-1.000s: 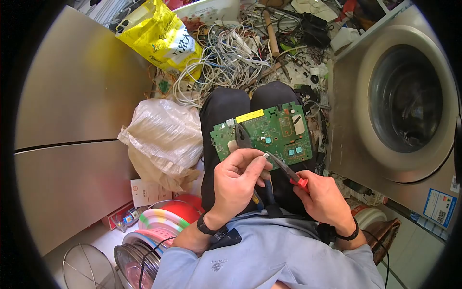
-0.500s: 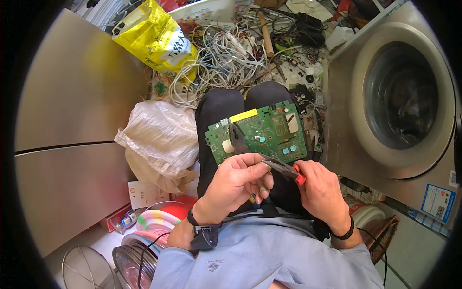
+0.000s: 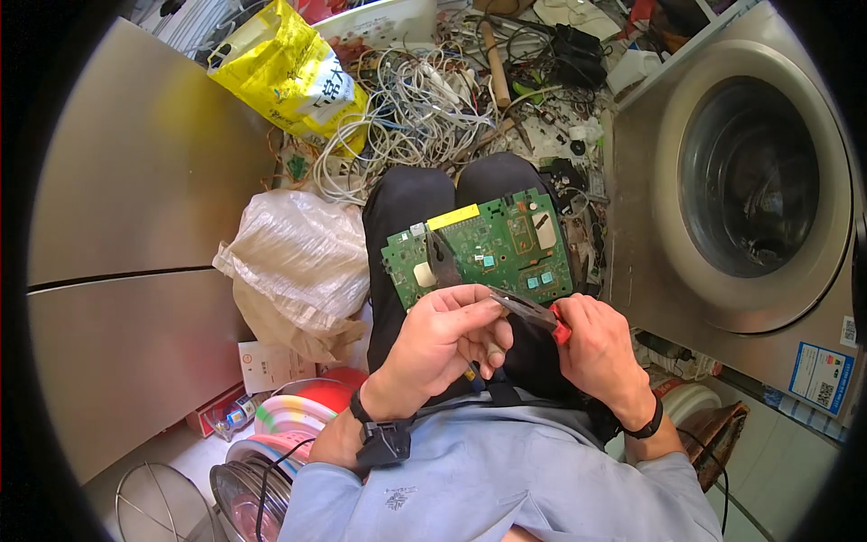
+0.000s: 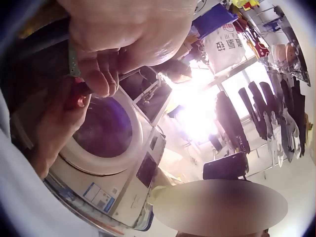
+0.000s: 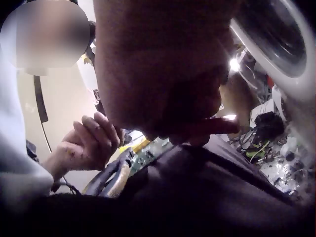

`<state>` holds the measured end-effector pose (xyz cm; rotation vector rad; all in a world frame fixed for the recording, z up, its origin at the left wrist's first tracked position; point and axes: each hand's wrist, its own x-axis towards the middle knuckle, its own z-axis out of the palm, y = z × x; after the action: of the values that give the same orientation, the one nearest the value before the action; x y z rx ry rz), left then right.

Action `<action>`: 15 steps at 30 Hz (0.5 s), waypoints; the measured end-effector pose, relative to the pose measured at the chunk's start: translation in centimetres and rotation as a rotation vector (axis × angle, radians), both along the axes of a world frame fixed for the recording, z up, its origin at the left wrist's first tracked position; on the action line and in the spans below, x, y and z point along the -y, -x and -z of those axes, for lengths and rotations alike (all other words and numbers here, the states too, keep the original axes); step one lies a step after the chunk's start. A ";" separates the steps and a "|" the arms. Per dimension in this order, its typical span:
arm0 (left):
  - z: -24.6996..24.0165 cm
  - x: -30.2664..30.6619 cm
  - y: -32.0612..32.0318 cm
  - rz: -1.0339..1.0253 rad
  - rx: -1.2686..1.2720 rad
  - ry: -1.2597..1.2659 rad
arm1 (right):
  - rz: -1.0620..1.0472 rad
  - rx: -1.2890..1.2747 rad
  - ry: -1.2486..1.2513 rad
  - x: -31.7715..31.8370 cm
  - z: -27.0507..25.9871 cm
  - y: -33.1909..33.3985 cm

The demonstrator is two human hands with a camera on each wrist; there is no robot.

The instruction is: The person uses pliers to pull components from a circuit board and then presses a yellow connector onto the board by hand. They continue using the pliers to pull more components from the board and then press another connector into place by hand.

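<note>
In the head view a green circuit board (image 3: 506, 244) lies across the thighs. My right hand (image 3: 601, 348) grips red-handled pliers (image 3: 533, 312), whose tips meet the fingertips of my left hand (image 3: 442, 339). The left thumb and forefinger pinch something small at those tips; its shape is too small to tell. A second tool with a dark metal head (image 3: 442, 262) rests over the board's left part, its handles partly behind the left hand. The left wrist view shows the left hand (image 4: 128, 34) close up, and the right wrist view shows the right hand (image 5: 163, 74) dark.
Tangled white cables (image 3: 415, 108) and small scrap cover the floor ahead, beside a yellow bag (image 3: 289, 81). A whitish sack (image 3: 293, 262) lies at the left, near a metallic cabinet (image 3: 144, 163). A round-doored washing machine (image 3: 664, 181) stands at the right. Basins (image 3: 289, 415) are at lower left.
The left hand has come lower and turned, and the right hand has risen, with the pliers lying flatter against the left fingertips. The small pale piece seen there earlier is now mostly hidden.
</note>
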<state>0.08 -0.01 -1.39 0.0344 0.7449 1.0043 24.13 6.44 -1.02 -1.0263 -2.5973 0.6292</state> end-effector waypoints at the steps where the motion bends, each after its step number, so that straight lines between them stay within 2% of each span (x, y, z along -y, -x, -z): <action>1: 0.0 0.1 -0.1 0.000 0.000 -0.001 | 0.009 0.001 0.003 0.0 0.1 0.0; 5: 0.2 0.3 -0.6 -0.057 -0.014 -0.021 | 0.008 0.010 0.025 0.2 0.3 -0.1; 7: 0.1 0.4 -1.1 -0.075 -0.034 -0.040 | 0.035 -0.008 0.114 0.4 -0.2 0.0; 9: -0.2 0.3 -1.9 -0.141 -0.208 -0.082 | 0.049 -0.042 0.173 0.4 -0.5 -0.2; 13: -0.5 0.0 -2.5 -0.213 -0.223 -0.143 | 0.056 -0.047 0.246 0.3 -1.2 -0.6; 15: -0.5 -0.2 -2.4 -0.277 -0.333 -0.186 | 0.057 -0.048 0.241 0.4 -1.1 -0.6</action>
<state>2.52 0.20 -0.93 0.2709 0.9750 1.3497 24.73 6.00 0.04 -1.1359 -2.4842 0.9587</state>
